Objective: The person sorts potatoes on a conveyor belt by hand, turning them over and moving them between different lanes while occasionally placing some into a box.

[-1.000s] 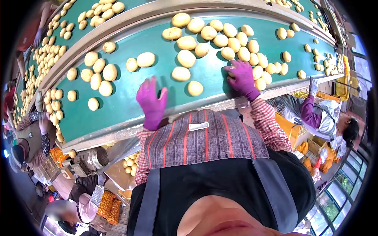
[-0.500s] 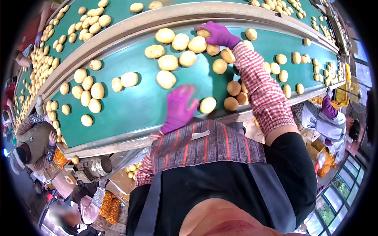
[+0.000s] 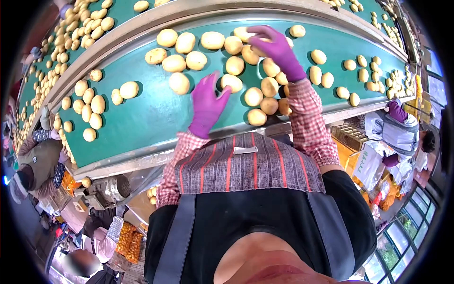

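My left hand (image 3: 207,105), in a purple glove, is low over the green conveyor belt (image 3: 156,113) with its fingers apart. Its thumb is right at the edge of a pale potato (image 3: 232,83); another potato (image 3: 179,83) lies left of its fingertips. My right hand (image 3: 279,51), gloved alike, reaches over the far side of the belt. Its thumb and fingers are spread above a cluster of potatoes, close to one potato (image 3: 243,33) by the far rail, and partly hide those underneath. Below my right wrist, more potatoes (image 3: 269,87) sit close together.
A raised rail (image 3: 189,15) divides this belt from another belt carrying many potatoes. Loose potatoes (image 3: 98,104) lie to the left. A person (image 3: 40,163) stands at the left end, another (image 3: 395,137) at the right. Net bags of potatoes (image 3: 128,239) are on the floor.
Most potatoes on the near belt have shifted left. My left hand has moved up, away from the belt's near edge; my right hand has shifted slightly right, and its fingers are spread wider.
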Demonstrator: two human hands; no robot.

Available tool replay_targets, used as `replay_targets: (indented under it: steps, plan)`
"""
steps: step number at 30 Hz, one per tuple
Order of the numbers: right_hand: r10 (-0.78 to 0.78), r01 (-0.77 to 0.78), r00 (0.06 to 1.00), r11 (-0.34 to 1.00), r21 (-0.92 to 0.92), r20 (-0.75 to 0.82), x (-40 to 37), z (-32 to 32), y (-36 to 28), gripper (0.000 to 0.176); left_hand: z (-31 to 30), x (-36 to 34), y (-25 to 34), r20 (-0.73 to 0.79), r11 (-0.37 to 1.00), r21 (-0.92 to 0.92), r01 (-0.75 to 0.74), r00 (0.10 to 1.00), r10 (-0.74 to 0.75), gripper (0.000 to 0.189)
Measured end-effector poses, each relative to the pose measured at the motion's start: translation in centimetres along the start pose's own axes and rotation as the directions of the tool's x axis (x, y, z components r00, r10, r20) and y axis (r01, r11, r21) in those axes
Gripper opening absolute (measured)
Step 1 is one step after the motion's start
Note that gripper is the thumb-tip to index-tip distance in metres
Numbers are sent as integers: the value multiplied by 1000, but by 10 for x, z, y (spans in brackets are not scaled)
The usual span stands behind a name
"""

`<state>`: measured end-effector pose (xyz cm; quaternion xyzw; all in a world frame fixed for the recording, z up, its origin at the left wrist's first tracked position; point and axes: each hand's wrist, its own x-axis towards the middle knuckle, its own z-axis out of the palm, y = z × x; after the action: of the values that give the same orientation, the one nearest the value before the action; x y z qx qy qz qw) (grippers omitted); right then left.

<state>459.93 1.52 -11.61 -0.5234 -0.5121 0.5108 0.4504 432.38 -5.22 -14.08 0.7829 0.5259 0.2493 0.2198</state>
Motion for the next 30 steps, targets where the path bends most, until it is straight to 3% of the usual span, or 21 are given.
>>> replay_targets:
  steps: [3, 5, 7, 8, 9, 10, 11, 12, 13, 14, 15, 17, 18, 20, 21, 22, 23, 26, 28, 29, 30]
  plan:
    - [-56, 85, 996, 795, -600, 67, 29, 20, 21, 48, 35, 35, 36, -77, 998, 34, 52, 996, -49, 65]
    - [90, 178, 972, 325, -929, 218, 42, 43, 10, 50, 66, 57, 43, 188, 925, 364, 112, 964, -190, 68]
    - [104, 173, 967, 406, -897, 234, 50, 34, 3, 52, 80, 61, 42, 148, 877, 475, 73, 976, -161, 64]
    - [115, 170, 963, 445, -879, 245, 53, 27, 0, 52, 84, 61, 37, 160, 930, 355, 97, 974, -163, 63]
    - [-48, 153, 980, 795, -587, 191, 56, 8, 35, 45, 85, 60, 31, 171, 967, 229, 116, 973, -157, 63]
    - [1, 36, 994, 943, -330, 112, 51, -5, 48, 43, 66, 57, 41, 114, 987, -21, 162, 981, -159, 62]
    - [74, -72, 996, 997, -36, 56, 51, -16, 53, 42, 63, 51, 43, 45, 878, -423, 224, 973, -227, 58]
    - [-41, 40, 997, 999, -30, -59, 33, -24, 45, 43, 51, 47, 51, 113, 653, -684, 324, 932, -345, 55]
    - [-102, 95, 988, 994, -62, -119, 14, -21, 31, 42, 41, 41, 58, 209, 344, -862, 372, 879, -429, 53]
    - [-161, 143, 979, 980, -135, -129, -5, -11, 16, 41, 56, 35, 56, 178, -92, -984, 152, 844, -506, 49]
    - [-206, 187, 976, 959, -211, -70, -23, -1, 3, 40, 31, 31, 81, 384, -499, -858, 122, 798, -465, 50]
    - [-266, 266, 963, 921, -285, 40, -44, 6, -14, 37, 13, 25, 136, 353, -730, -679, -75, 838, -415, 47]
    - [-279, 289, 957, 910, -296, 76, -51, 2, -20, 36, 13, 13, 137, 34, 89, -991, 98, 835, -549, 48]
    - [-271, 294, 955, 911, -288, 120, -58, -17, -32, 35, -4, -28, 150, -124, 454, -863, 220, 780, -613, 53]
    - [-261, 286, 957, 917, -277, 127, -58, -29, -37, 34, -17, -43, 166, -17, 15, -1000, -9, 748, -664, 56]
    - [-243, 268, 962, 929, -254, 126, -60, -43, -38, 33, -28, -67, 161, -2, -83, -993, -83, 718, -696, 49]
    - [-225, 246, 968, 941, -234, 113, -63, -58, -37, 32, -45, -96, 161, -81, -18, -990, -140, 670, -738, 44]
    - [-264, 304, 948, 917, -257, 178, -72, -59, -23, 30, -126, -229, 151, -589, 595, -798, -102, 341, -732, 60]
    - [-325, 394, 903, 888, -237, 282, -83, -45, -12, 30, -140, -306, 131, -610, 583, -785, -211, 94, -787, 53]
    - [-313, 397, 872, 903, -167, 376, -95, -31, -12, 30, -129, -365, 106, -639, 567, -634, 526, 56, -767, 49]
    - [-243, 302, 845, 952, -50, 476, -109, -17, -12, 30, -118, -424, 81, -667, 177, -170, 970, 19, -745, 46]
